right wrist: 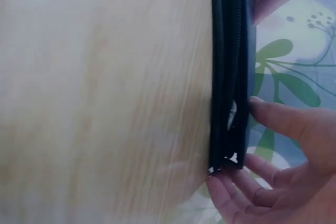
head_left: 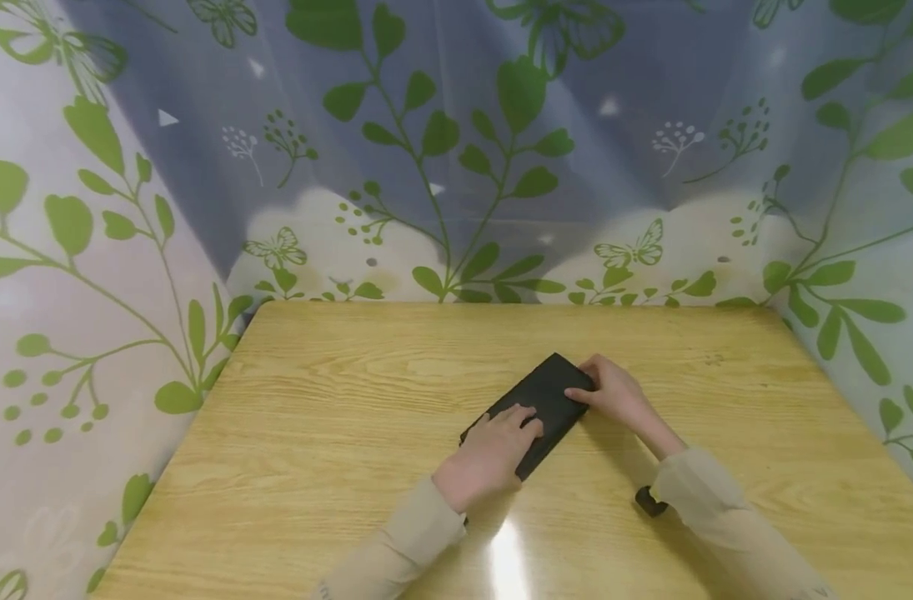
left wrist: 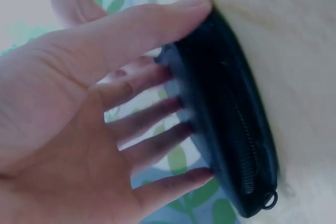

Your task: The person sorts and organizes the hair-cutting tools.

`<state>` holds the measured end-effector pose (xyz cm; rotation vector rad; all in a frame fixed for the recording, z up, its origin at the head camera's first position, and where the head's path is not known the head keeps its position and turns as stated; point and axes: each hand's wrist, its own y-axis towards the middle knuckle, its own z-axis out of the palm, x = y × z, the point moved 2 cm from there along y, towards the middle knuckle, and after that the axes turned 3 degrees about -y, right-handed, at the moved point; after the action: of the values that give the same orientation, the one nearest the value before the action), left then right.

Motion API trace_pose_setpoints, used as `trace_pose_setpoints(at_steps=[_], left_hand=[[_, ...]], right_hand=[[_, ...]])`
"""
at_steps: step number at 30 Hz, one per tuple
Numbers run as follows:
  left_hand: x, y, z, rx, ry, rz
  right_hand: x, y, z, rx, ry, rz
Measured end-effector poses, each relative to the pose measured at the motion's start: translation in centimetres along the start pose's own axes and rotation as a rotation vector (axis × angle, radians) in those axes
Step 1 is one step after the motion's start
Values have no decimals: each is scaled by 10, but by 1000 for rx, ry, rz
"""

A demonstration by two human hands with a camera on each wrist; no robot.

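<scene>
A black zip wallet (head_left: 552, 398) lies slantwise on the wooden table, right of its middle. My left hand (head_left: 492, 454) rests on the wallet's top face, fingers extended and spread. In the left wrist view, the thumb touches one corner, and a zipper (left wrist: 242, 135) and small ring (left wrist: 270, 201) show along the wallet's side. My right hand (head_left: 615, 393) pinches the far right end, thumb on top and fingers at the end. The right wrist view shows a zipper (right wrist: 238, 40) running along the edge, with a small gap near the held end. The wallet's underside is hidden.
The wood-grain table (head_left: 336, 392) spreads around both arms. A curtain (head_left: 441, 167) with green leaves and butterflies hangs behind the table and along both sides. A small black device (head_left: 650, 502) is at the right wrist. Light glares off the table's front.
</scene>
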<state>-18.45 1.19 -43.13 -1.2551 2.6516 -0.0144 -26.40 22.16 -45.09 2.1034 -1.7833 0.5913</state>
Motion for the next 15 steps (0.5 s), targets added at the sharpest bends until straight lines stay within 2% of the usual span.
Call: trace_pose_setpoints(at_steps=[5, 10, 15], left_hand=[[12, -4, -2, -14, -14, -11], [31, -8, -3, -18, -87, -29], [49, -10, -3, -95, -106, 27]], right_hand=[[-3, -16, -2, 37, 32, 48], [-7, -33, -2, 45, 138, 93], [-7, -48, -1, 27, 186, 110]])
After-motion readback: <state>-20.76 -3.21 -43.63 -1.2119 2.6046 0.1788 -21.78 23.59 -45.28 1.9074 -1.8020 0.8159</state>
